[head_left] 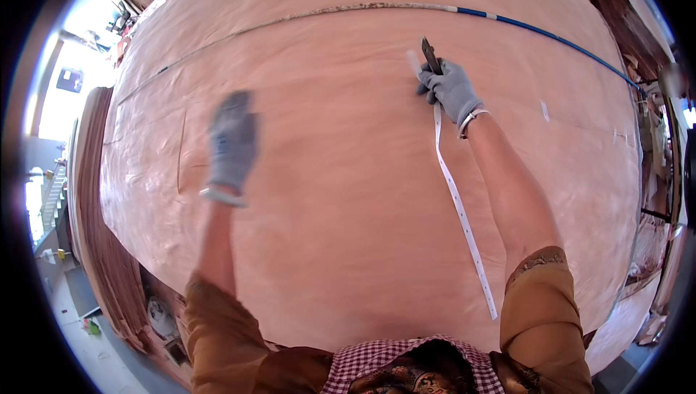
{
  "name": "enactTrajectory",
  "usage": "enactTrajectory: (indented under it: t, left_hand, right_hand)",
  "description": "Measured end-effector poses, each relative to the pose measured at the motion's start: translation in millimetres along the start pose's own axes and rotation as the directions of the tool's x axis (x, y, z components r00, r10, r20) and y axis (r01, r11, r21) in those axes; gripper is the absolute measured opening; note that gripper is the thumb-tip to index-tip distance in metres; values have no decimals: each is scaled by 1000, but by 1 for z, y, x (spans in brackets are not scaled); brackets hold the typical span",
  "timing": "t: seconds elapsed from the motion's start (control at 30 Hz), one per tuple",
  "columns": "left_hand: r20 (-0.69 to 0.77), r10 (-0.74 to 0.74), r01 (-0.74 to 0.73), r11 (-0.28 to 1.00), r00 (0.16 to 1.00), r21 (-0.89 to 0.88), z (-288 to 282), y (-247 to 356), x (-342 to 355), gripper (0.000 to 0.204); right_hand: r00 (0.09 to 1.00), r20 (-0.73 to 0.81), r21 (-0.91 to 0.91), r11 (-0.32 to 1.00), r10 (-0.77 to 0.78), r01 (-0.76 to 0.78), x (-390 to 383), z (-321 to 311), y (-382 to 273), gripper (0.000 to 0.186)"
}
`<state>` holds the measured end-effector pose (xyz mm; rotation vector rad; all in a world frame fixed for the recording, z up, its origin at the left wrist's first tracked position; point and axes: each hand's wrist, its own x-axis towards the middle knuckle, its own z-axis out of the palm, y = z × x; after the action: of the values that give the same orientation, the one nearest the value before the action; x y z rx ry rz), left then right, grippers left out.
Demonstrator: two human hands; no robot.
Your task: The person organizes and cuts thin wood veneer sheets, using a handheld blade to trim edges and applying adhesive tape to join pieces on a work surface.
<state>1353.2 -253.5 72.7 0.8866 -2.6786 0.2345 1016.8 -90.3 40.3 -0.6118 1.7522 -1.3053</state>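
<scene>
In grey work gloves, both my hands are over a broad pinkish-tan sheet (333, 198). My left hand (233, 137), blurred by motion, is stretched out flat with its fingers together and holds nothing; I cannot tell if it touches the sheet. My right hand (451, 89), farther right, is closed around a dark knife (431, 53) whose pointed end faces away from me. A white measuring tape (462, 213) is gripped in the same hand and trails over the sheet toward me. A short pale end (413, 61) sticks out beyond the fingers.
Across the far part of the sheet lies a long thin rod (362, 6), worn whitish at left and blue at right. Brown sheets (109, 213) hang in folds at the left edge. A small pale strip (545, 110) lies on the right side.
</scene>
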Motion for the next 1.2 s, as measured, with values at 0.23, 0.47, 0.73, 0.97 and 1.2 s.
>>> enactTrajectory:
  t: [0.23,0.47,0.73,0.97,1.2]
  left_hand:
    - [-61,322,-310,814,945,-491,98,177,81,22]
    - [133,254,-197,919,958,-341,94,182,77,37]
    - [220,139,-93,974,966,-207,91,201,64,33]
    - [8,-59,58,935,998,-351,-26,135,-185,42]
    - [22,-794,792,607,607,64,-109,105,-434,51]
  right_hand:
    - [997,40,-173,982,-64,70,23,-1,36,23]
    - [979,163,-249,966,118,-75,-10,-21,23,15]
    - [903,429,-305,940,-6,151,-130,63,-52,20]
    - [763,647,-193,967,-2,166,-235,69,-94,15]
    - [616,782,-203,973,92,113,-283,106,-68,22]
